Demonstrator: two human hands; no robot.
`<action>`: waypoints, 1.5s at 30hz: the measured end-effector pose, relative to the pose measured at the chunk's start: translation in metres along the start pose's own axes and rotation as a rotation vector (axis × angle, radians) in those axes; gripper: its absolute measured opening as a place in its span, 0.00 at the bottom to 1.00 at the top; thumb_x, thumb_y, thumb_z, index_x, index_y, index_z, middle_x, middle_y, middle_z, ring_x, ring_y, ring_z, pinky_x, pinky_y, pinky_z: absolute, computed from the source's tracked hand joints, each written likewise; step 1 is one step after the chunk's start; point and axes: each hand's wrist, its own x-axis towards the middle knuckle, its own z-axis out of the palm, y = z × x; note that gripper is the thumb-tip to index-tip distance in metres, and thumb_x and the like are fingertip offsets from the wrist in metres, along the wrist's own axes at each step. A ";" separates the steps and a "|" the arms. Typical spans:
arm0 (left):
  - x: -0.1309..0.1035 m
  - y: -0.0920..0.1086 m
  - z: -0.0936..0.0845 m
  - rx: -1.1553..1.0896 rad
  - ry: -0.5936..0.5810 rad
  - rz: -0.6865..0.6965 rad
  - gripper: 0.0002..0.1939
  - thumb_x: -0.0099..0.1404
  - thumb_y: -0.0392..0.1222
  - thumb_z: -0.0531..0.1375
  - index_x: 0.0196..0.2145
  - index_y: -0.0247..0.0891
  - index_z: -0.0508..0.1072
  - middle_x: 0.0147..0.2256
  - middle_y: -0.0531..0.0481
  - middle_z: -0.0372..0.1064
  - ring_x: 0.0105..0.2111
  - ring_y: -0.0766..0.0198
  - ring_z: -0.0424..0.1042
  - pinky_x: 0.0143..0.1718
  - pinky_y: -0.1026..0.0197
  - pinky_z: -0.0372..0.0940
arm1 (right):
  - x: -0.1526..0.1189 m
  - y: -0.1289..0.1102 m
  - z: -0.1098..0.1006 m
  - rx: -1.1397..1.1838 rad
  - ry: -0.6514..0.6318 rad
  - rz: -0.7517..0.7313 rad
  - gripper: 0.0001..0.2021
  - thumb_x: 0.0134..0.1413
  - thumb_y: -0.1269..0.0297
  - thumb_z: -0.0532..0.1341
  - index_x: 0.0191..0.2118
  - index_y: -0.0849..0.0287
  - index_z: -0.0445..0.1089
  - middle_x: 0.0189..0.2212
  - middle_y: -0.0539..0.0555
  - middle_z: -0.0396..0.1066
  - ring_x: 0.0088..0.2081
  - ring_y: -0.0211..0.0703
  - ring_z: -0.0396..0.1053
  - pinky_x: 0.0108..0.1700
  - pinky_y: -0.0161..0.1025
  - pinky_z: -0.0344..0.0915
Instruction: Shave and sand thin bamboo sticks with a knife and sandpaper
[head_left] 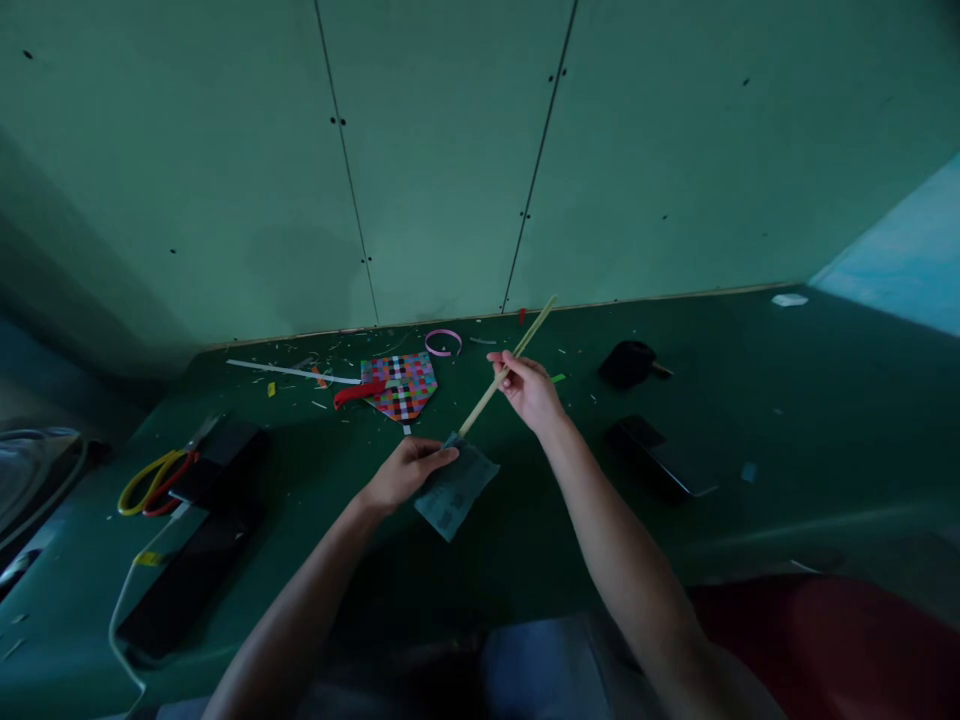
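Observation:
My left hand [411, 470] is closed on a flat greyish-green sheet [457, 488] that looks like sandpaper, its thumb pressed on top. A long thin pale stick [486, 400], perhaps bamboo, runs from the sheet's upper edge up to the right. My right hand [529, 388] pinches the stick about midway, with the far end sticking out past the fingers. The stick's lower end is hidden at the sheet. Just beyond my left hand lies a multicoloured woven piece [409, 385] with a red-handled tool [361, 392] on it.
Yellow-and-red-handled scissors [161, 480], a black device [187, 580] and a white cable [116, 610] lie at left. A pink ring-shaped strip [443, 343] and scraps are near the wall. A phone [664, 455] and a black item [628, 364] lie at right on the green table [750, 390].

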 end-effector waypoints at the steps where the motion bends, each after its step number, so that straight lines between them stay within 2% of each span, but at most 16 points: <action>1: 0.000 0.000 0.000 0.007 -0.006 0.012 0.23 0.61 0.61 0.68 0.34 0.35 0.84 0.29 0.45 0.77 0.23 0.65 0.68 0.25 0.63 0.58 | 0.001 -0.001 -0.002 -0.012 0.018 -0.018 0.09 0.54 0.58 0.72 0.31 0.57 0.79 0.35 0.56 0.77 0.26 0.36 0.62 0.23 0.35 0.56; 5: 0.000 -0.003 -0.001 0.055 -0.019 0.077 0.23 0.63 0.60 0.67 0.30 0.34 0.82 0.21 0.51 0.68 0.20 0.68 0.60 0.22 0.63 0.51 | -0.002 0.005 0.006 -0.026 0.018 -0.040 0.11 0.56 0.54 0.71 0.33 0.57 0.80 0.29 0.52 0.73 0.23 0.33 0.58 0.21 0.34 0.53; 8: 0.002 -0.007 0.000 0.071 -0.028 0.100 0.22 0.65 0.59 0.66 0.30 0.34 0.81 0.20 0.54 0.62 0.20 0.70 0.55 0.22 0.64 0.48 | -0.014 0.017 0.023 -0.041 -0.068 0.037 0.15 0.54 0.50 0.72 0.35 0.58 0.81 0.26 0.49 0.68 0.22 0.31 0.55 0.21 0.33 0.50; 12: 0.006 -0.009 0.000 0.039 0.001 0.109 0.22 0.65 0.58 0.66 0.33 0.33 0.81 0.23 0.52 0.66 0.22 0.69 0.60 0.24 0.65 0.53 | -0.032 0.029 0.047 -0.091 -0.310 0.185 0.17 0.55 0.49 0.71 0.37 0.60 0.82 0.26 0.49 0.66 0.22 0.30 0.55 0.22 0.34 0.48; 14: 0.007 -0.010 0.000 -0.018 0.022 0.108 0.23 0.65 0.59 0.66 0.34 0.33 0.81 0.24 0.51 0.69 0.22 0.70 0.61 0.23 0.66 0.53 | -0.034 0.028 0.051 -0.083 -0.357 0.200 0.17 0.56 0.49 0.71 0.37 0.61 0.82 0.26 0.49 0.66 0.22 0.31 0.54 0.22 0.35 0.47; 16: 0.006 -0.011 0.001 -0.085 0.021 0.090 0.24 0.64 0.60 0.67 0.36 0.33 0.82 0.26 0.49 0.73 0.21 0.69 0.64 0.23 0.66 0.56 | -0.029 0.021 0.045 -0.059 -0.292 0.148 0.16 0.55 0.50 0.71 0.35 0.60 0.81 0.28 0.51 0.69 0.23 0.31 0.54 0.23 0.35 0.48; 20: 0.002 -0.013 0.007 -0.139 -0.077 0.005 0.24 0.62 0.60 0.69 0.40 0.34 0.84 0.30 0.45 0.79 0.23 0.64 0.72 0.25 0.64 0.62 | -0.009 0.000 0.012 -0.005 -0.037 -0.018 0.12 0.51 0.52 0.72 0.33 0.56 0.80 0.32 0.53 0.73 0.25 0.34 0.55 0.23 0.36 0.47; 23: -0.001 -0.012 0.010 -0.208 -0.097 -0.034 0.22 0.61 0.57 0.70 0.38 0.33 0.84 0.30 0.44 0.80 0.24 0.63 0.74 0.26 0.65 0.65 | 0.000 -0.007 -0.006 0.001 -0.048 -0.035 0.13 0.51 0.51 0.72 0.36 0.55 0.80 0.28 0.50 0.70 0.21 0.33 0.47 0.22 0.36 0.43; 26: -0.005 -0.008 0.010 -0.315 -0.134 -0.050 0.19 0.59 0.54 0.73 0.35 0.32 0.84 0.32 0.41 0.80 0.27 0.61 0.77 0.31 0.63 0.70 | -0.003 -0.003 -0.006 0.004 -0.054 -0.025 0.14 0.56 0.49 0.69 0.39 0.54 0.81 0.27 0.48 0.68 0.19 0.32 0.38 0.21 0.38 0.39; 28: -0.007 -0.005 0.010 -0.370 -0.172 -0.057 0.19 0.59 0.53 0.74 0.35 0.31 0.83 0.32 0.39 0.80 0.28 0.59 0.78 0.32 0.62 0.71 | -0.010 0.002 0.001 0.008 -0.097 0.013 0.13 0.59 0.50 0.68 0.39 0.53 0.80 0.28 0.47 0.68 0.19 0.31 0.37 0.21 0.37 0.40; 31: -0.008 -0.001 0.010 -0.415 -0.196 -0.052 0.19 0.59 0.52 0.74 0.36 0.29 0.83 0.31 0.38 0.80 0.27 0.58 0.78 0.31 0.61 0.73 | -0.023 0.012 0.018 0.035 -0.235 0.103 0.12 0.60 0.51 0.68 0.39 0.55 0.79 0.26 0.46 0.66 0.18 0.29 0.41 0.22 0.35 0.44; 34: -0.006 0.001 0.008 -0.434 -0.181 -0.034 0.19 0.60 0.51 0.73 0.38 0.29 0.83 0.31 0.38 0.79 0.27 0.59 0.78 0.30 0.60 0.74 | -0.037 0.024 0.037 0.025 -0.393 0.197 0.16 0.59 0.48 0.69 0.39 0.57 0.79 0.24 0.45 0.64 0.19 0.29 0.45 0.21 0.33 0.47; 36: -0.005 0.002 0.004 -0.446 -0.141 -0.014 0.18 0.61 0.51 0.72 0.38 0.30 0.82 0.31 0.39 0.79 0.26 0.60 0.77 0.28 0.61 0.74 | -0.041 0.029 0.047 0.023 -0.449 0.211 0.17 0.58 0.47 0.70 0.40 0.57 0.79 0.25 0.46 0.64 0.19 0.29 0.48 0.20 0.33 0.47; 39: -0.006 0.003 0.000 -0.453 -0.094 -0.010 0.18 0.61 0.50 0.72 0.38 0.31 0.82 0.31 0.41 0.79 0.25 0.59 0.77 0.25 0.61 0.74 | -0.038 0.024 0.048 0.016 -0.377 0.156 0.16 0.58 0.49 0.70 0.44 0.55 0.79 0.28 0.47 0.64 0.21 0.31 0.50 0.21 0.34 0.48; 41: -0.007 0.002 0.000 -0.439 -0.128 -0.041 0.20 0.61 0.52 0.72 0.40 0.31 0.82 0.30 0.41 0.78 0.24 0.57 0.78 0.23 0.58 0.74 | -0.030 0.014 0.038 0.001 -0.287 0.074 0.15 0.60 0.51 0.68 0.47 0.54 0.79 0.29 0.48 0.64 0.22 0.33 0.49 0.23 0.35 0.50; 45: -0.008 -0.001 0.005 -0.402 -0.186 -0.070 0.21 0.61 0.53 0.71 0.40 0.30 0.82 0.31 0.38 0.79 0.25 0.54 0.79 0.23 0.57 0.75 | -0.017 -0.005 0.013 -0.058 -0.205 -0.022 0.15 0.64 0.54 0.65 0.51 0.53 0.80 0.29 0.49 0.62 0.23 0.35 0.49 0.24 0.36 0.52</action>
